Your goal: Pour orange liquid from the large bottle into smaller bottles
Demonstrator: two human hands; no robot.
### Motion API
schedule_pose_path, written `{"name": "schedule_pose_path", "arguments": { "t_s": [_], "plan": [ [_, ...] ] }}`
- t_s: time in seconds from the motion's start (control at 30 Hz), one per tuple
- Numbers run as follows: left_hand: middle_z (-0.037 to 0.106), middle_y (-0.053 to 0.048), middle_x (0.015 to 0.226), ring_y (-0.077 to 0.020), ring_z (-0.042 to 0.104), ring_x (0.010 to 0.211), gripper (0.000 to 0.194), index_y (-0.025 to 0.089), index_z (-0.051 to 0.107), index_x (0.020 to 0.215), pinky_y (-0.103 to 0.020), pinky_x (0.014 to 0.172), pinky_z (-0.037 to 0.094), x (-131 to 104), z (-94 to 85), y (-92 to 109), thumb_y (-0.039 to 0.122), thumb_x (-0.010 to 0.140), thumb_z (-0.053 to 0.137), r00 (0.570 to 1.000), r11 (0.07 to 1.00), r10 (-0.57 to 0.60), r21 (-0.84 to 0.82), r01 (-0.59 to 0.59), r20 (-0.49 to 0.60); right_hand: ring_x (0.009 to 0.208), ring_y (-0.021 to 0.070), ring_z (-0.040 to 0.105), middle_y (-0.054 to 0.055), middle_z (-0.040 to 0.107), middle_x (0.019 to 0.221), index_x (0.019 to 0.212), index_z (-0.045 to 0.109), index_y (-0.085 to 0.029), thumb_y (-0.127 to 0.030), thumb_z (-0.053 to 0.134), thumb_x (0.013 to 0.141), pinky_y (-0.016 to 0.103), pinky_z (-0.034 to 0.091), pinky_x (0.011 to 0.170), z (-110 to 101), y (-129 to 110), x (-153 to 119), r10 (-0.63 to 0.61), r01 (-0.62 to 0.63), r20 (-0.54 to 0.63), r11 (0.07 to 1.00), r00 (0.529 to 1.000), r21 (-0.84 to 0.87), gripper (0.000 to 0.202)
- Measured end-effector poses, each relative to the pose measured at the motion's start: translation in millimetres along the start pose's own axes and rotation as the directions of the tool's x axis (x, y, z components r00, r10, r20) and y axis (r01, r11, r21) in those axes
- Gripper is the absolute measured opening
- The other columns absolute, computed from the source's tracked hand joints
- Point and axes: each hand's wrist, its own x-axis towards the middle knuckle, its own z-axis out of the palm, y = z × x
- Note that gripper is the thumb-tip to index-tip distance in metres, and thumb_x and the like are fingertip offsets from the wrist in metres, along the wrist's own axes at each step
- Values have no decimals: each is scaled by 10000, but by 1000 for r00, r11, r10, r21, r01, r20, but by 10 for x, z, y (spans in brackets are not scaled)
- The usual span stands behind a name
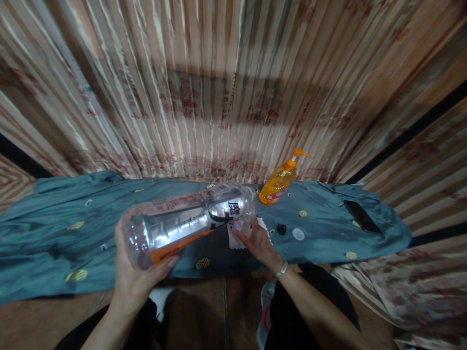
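Note:
A large clear plastic bottle [189, 218] with a silver and orange label lies tilted across the view, its neck toward the right. My left hand [138, 272] is wrapped round its base end. Near the neck, my right hand [257, 240] has its thumb and fingers closed on a small clear plastic piece, whose outline is blurred. Beneath that hand is a white cloth or wipe [237, 239] with a scalloped edge; whether it is held too is unclear. Behind the neck, an orange pump bottle [278, 184] leans to the right in the view.
A teal cloth [314, 223] with yellow spots covers the narrow table. On it are a black cap [281, 229], a white disc [298, 234] and a dark phone [362, 217] at the right. Pleated curtains [219, 97] hang behind.

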Motion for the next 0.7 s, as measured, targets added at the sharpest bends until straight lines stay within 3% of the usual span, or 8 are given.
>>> {"name": "schedule_pose_path", "arguments": {
  "t_s": [0.13,0.3,0.57,0.7],
  "plan": [
    [600,-119,1361,-483,529,1327,988,309,568,1303,-733,1152,353,-9,0,23,421,394,940,1000,1000,-6,1,7,-12,845,339,751,115,756,922,1233,573,-217,-346,738,836,517,648,728,28,12,-10,59,-59,0,998,998,-29,449],
    [613,-102,1343,-460,558,1307,970,319,581,1282,-682,1148,399,2,32,66,425,388,942,1000,1000,-7,-15,7,-20,836,321,748,116,760,926,1245,567,-219,-365,734,842,484,648,722,20,31,-6,13,-13,13,1000,1000,-20,460],
    [545,-82,1447,-454,462,1401,988,354,530,1341,-680,1217,290,-11,7,10,414,438,927,999,999,-26,-28,26,20,852,333,753,124,765,928,1283,570,-211,-355,742,833,498,649,723,17,48,-8,-2,2,-4,1000,1000,-25,502],
    [580,-88,1405,-464,502,1372,965,345,562,1304,-682,1198,331,-5,8,26,422,417,932,1000,1000,-3,-6,3,4,857,313,755,95,768,930,1293,567,-243,-352,742,833,482,654,737,4,46,-6,-10,10,-5,1000,1000,-7,503]
  ]
}}
